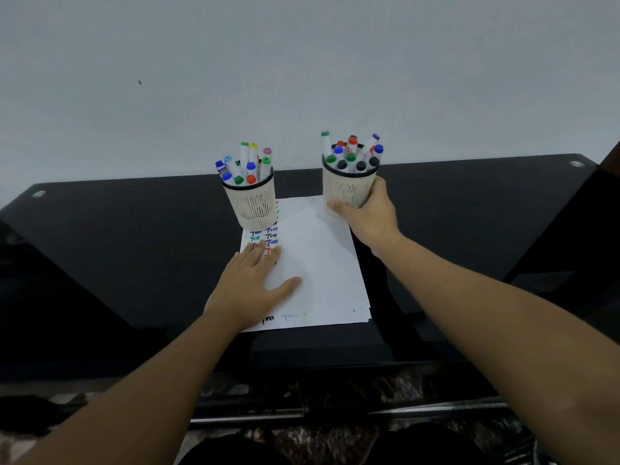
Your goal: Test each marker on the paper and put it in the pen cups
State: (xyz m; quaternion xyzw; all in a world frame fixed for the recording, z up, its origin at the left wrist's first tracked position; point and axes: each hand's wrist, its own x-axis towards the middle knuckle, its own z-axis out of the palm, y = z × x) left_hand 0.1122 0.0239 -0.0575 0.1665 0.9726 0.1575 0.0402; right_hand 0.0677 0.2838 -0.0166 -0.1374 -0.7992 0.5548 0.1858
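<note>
Two cream mesh pen cups hold capped markers. The left cup (252, 202) stands on the far left corner of the white paper (318, 263), filled with several markers (246, 164). The right cup (347, 186) holds several more markers (352, 152), and my right hand (367, 216) is wrapped around its lower side at the paper's far right corner. My left hand (255, 283) lies flat, fingers spread, on the left part of the paper, partly covering rows of coloured "Test" writing (265, 236).
The paper lies on a dark glossy table (134, 250) set against a pale wall. More sheets show under the top one at its near edge (302, 318). A patterned floor and dark shapes are below the table's front edge.
</note>
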